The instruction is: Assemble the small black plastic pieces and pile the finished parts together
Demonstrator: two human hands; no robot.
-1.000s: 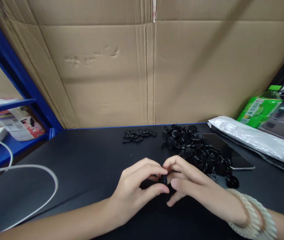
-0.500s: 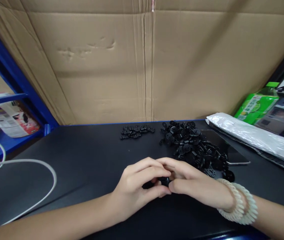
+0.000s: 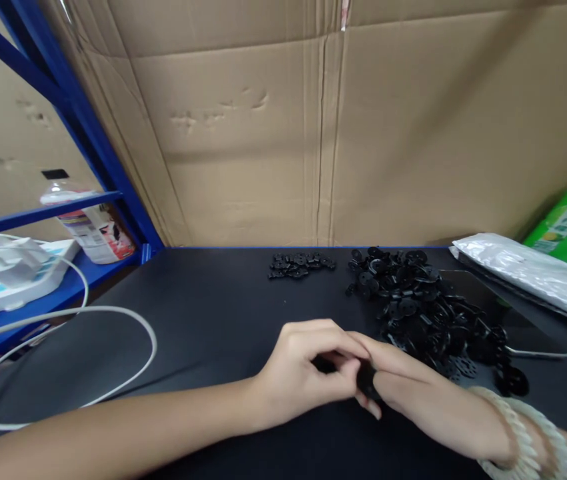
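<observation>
Low in the middle of the head view, my left hand (image 3: 308, 367) and my right hand (image 3: 408, 380) meet above the black tabletop (image 3: 203, 333). A small black part (image 3: 367, 380) shows between them, its shape mostly covered by fingers. My right fingers are closed on it; the thumb and fingers of my left hand curl together against its left side. Two pale beaded bracelets circle my right wrist. Behind my right hand lies a large heap of black discs and small parts (image 3: 413, 300). A smaller pile of black pieces (image 3: 300, 265) sits farther back, left of the heap.
A dark flat panel (image 3: 508, 313) lies beside the heap, near a silvery white package (image 3: 528, 267). A white cable (image 3: 133, 317) loops over the table's left side. A blue shelf (image 3: 133, 230) holds a bottle (image 3: 94, 233) and a white power strip (image 3: 28, 283). Cardboard (image 3: 243, 167) stands behind.
The view has swung left, so the surroundings appear farther right and more of the blue shelf shows. My fingers have shifted around the black part, and my left thumb is more bent.
</observation>
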